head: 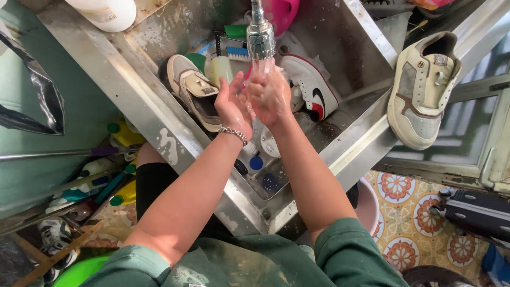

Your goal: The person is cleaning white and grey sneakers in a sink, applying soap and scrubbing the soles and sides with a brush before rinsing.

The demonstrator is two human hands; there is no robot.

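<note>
A steel sink [159,114] takes up the middle of the view, set at a slant. In its basin lie a beige and brown shoe [194,90] on the left and a white shoe with red and black marks [313,85] on the right, with a blue-bristled brush [238,52] and a pale bottle [222,68] between them near the back. Lower in the basin, small bottles with blue caps [256,162] sit under the forearms. A pink tub [281,13] stands behind the tap.

On the sink's right rim a cream shoe [422,90] rests sole-side against the steel, well apart from the hands. Left of the sink, yellow and green bottles [125,135] crowd a low shelf. Patterned floor tiles [409,212] show at lower right.

The tap [260,34] hangs over the basin and water runs from it onto the hands. The left hand [234,106], with a chain bracelet [234,134] at the wrist, is open, palm turned toward the other. The right hand [271,95] is loosely curled right under the stream. The two hands touch; neither grip holds anything.
</note>
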